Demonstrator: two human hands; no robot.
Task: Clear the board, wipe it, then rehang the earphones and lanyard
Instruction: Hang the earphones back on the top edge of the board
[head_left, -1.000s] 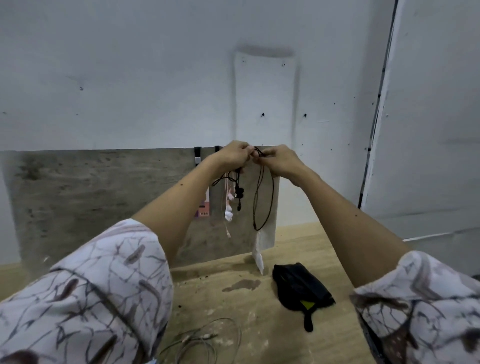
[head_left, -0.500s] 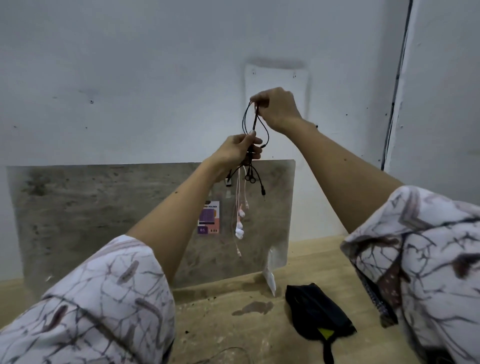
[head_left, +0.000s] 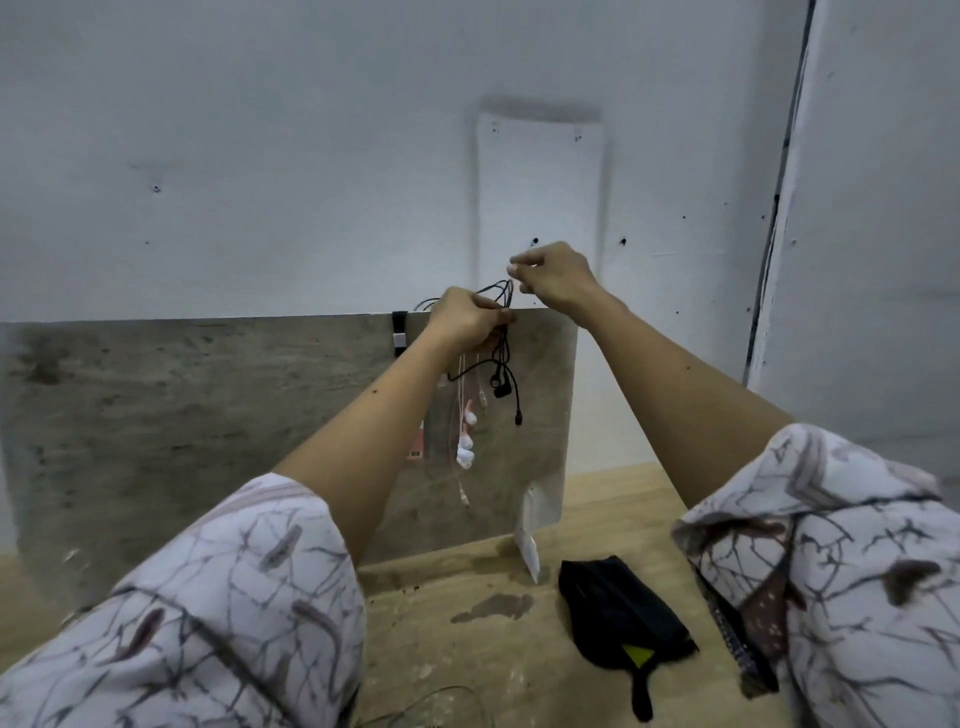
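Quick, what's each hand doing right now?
Left hand: grips the black earphone cable.
Right hand: pinches the top of that cable.

I see the grey board (head_left: 208, 415) standing upright against the far wall; black earphones (head_left: 503, 384) and pink-white earphones (head_left: 465, 452) dangle before its upper right part.

A black pouch (head_left: 621, 618) with a yellow tag lies on the wooden bench (head_left: 597, 509) near its right edge. A dark stain (head_left: 493, 607) marks the benchtop just left of it. A thin wire loop (head_left: 436, 699) lies at the bench's near edge.
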